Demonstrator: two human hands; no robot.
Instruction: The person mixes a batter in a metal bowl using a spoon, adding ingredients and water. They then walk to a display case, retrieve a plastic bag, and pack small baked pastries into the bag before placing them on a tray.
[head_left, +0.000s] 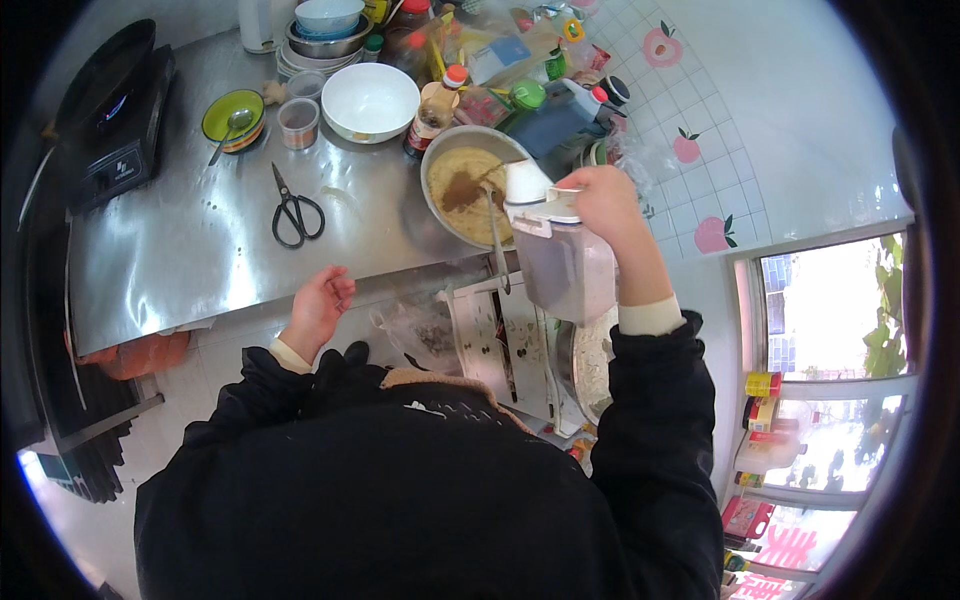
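My right hand (604, 202) grips the lid handle of a clear plastic storage jug (566, 262), tilted with its white spout over a metal bowl (429, 184). From the spout a brown stream runs down into the bowl. There a brown patch (461, 191) spreads over a pale yellowish mixture (469, 157). A long-handled metal spoon or ladle (496, 232) leans in the bowl, its handle hanging over the rim. My left hand (319, 307) hovers empty before the counter's front edge, fingers loosely curled and apart. Nearest to it on the counter lie black-handled scissors (296, 217).
On the steel counter (172, 262) stand a white bowl (371, 101), a green bowl with a spoon (234, 120), a plastic tub (298, 124) and a red-capped sauce bottle (435, 112). Several bottles and bags crowd the back right. An induction cooker (120, 165) with a pan sits left.
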